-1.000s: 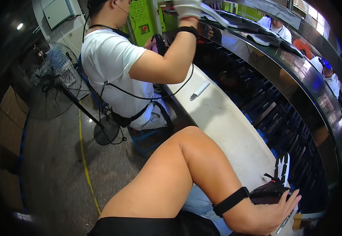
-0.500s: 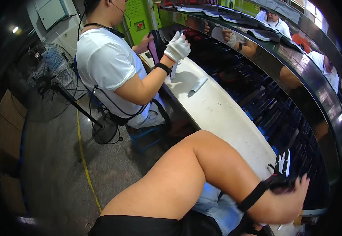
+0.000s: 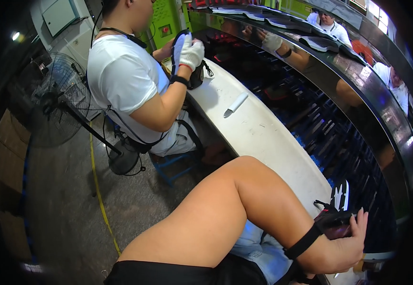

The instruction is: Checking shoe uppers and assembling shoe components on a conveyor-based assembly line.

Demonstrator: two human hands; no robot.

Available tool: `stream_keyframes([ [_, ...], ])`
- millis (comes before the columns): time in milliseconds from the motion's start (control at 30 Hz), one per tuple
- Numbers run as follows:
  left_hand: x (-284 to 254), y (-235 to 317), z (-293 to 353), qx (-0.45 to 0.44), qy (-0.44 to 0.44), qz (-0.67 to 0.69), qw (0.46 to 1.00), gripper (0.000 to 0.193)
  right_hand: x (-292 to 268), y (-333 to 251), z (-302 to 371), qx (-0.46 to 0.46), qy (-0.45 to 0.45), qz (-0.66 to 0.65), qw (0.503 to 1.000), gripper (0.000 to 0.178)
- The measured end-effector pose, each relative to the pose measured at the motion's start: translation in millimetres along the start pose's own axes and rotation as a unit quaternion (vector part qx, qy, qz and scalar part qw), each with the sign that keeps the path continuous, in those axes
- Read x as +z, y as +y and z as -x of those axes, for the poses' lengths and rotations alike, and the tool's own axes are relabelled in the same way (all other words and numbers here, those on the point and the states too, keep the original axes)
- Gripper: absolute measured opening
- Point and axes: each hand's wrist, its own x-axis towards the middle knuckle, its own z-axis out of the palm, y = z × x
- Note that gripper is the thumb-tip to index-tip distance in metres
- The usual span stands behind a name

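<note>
My left arm reaches across the lower middle, a black strap round its wrist. My left hand (image 3: 351, 244) is at the right end of the bench, its fingers curved round the far side of a dark shoe (image 3: 337, 222). The shoe has loose black laces and a pinkish inside; my wrist hides part of it. Just behind it stands a black and white patterned piece (image 3: 341, 194), maybe a shoe sole. My right hand does not show.
A long white bench (image 3: 268, 142) curves alongside a dark conveyor (image 3: 320, 123). On it lies a white-handled tool (image 3: 236, 104). A seated co-worker (image 3: 125, 80), one hand gloved, handles a shoe (image 3: 197, 78). A floor fan (image 3: 49, 102) stands at left.
My left hand has turned slightly and its fingers have drawn in round the dark shoe, now less blurred. The co-worker's gloved hand has moved left and tilts a blue-lined shoe piece.
</note>
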Motion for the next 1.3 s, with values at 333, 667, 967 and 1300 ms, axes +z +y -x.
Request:
stream_keyframes([
  [333,-7.4,114.0,-34.5,-0.001,0.015,-0.006,1.000,0.042,-0.8,5.3,-5.6,0.058,-0.012,0.005,0.998,0.033],
  [667,25.5,11.2,-28.1,-0.001,0.031,-0.034,0.999,0.043,16.3,5.7,-11.2,0.038,-0.044,0.055,0.997,0.038],
  [967,10.0,57.4,-9.1,-0.015,0.020,-0.044,0.999,0.044,-18.0,10.0,21.8,-0.018,-0.049,-0.083,0.995,0.035],
  [1300,-7.4,139.2,-24.4,-0.026,0.021,-0.049,0.998,0.045,-92.9,84.2,55.2,-0.047,-0.162,-0.022,0.985,0.027],
])
